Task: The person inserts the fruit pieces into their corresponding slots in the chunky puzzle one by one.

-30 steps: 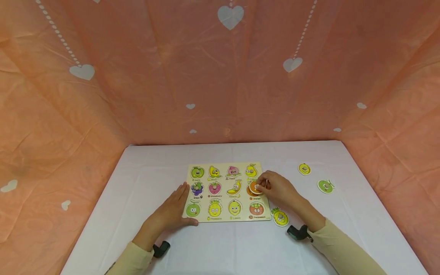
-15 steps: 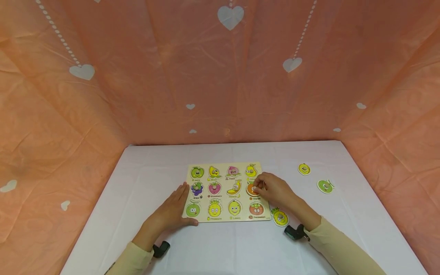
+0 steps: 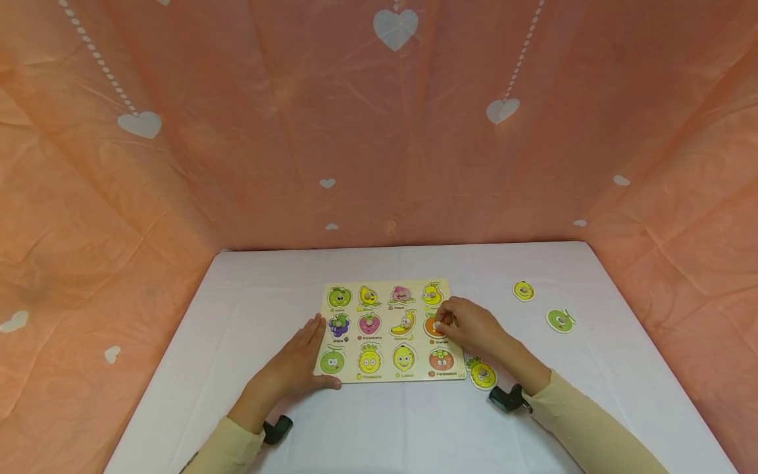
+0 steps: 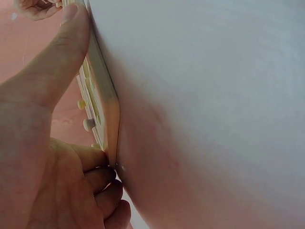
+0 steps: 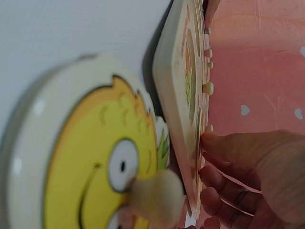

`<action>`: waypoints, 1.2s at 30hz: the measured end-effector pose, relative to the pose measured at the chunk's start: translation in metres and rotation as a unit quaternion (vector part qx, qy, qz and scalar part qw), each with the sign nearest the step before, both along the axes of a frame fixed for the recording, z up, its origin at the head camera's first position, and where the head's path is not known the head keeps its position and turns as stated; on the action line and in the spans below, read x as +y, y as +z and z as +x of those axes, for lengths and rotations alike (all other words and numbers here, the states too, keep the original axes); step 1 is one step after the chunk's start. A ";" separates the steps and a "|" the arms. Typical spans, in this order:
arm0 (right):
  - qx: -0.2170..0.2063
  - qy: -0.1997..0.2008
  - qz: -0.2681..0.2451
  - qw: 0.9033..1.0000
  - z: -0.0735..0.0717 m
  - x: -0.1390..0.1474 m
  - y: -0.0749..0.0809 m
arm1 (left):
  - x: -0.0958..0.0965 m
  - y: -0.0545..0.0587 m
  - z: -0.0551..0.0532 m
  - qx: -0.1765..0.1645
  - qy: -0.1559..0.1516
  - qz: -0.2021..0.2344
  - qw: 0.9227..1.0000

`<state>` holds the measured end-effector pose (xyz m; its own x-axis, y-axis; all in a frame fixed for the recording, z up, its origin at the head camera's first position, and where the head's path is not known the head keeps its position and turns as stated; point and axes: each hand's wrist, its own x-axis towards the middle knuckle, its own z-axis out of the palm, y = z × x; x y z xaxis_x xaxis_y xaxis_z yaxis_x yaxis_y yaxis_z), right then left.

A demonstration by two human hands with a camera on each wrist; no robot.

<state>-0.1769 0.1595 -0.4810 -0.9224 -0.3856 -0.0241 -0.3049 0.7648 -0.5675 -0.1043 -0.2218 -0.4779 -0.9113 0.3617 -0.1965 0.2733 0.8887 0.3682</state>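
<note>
The left hand (image 3: 297,359), fingers extended, touches the fruit board (image 3: 387,361) — the right hand (image 3: 477,326) pinches the orange piece (image 3: 431,327).

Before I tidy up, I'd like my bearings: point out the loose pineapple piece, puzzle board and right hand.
Pineapple piece (image 3: 483,376), head view: its printed face.
Puzzle board (image 3: 387,349), head view: bare middle.
Right hand (image 3: 476,325), head view: its back.
</note>
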 end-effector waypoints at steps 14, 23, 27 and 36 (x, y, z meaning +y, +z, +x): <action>-0.009 0.002 0.005 1.000 -0.001 0.000 -0.001 | 0.000 -0.001 0.001 -0.002 0.001 0.005 1.000; -0.008 0.011 0.006 1.000 -0.001 0.000 0.001 | 0.000 0.000 0.000 -0.005 0.004 0.008 1.000; -0.014 0.011 0.000 1.000 0.000 0.003 0.002 | 0.001 0.000 0.001 -0.008 0.006 0.006 1.000; -0.002 0.003 -0.020 1.000 0.005 0.014 -0.001 | 0.001 0.001 0.001 -0.012 0.008 0.004 1.000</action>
<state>-0.1720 0.1737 -0.4816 -0.9202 -0.3912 -0.0127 -0.3065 0.7402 -0.5984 -0.1034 -0.2211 -0.4769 -0.9124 0.3483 -0.2149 0.2501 0.8901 0.3809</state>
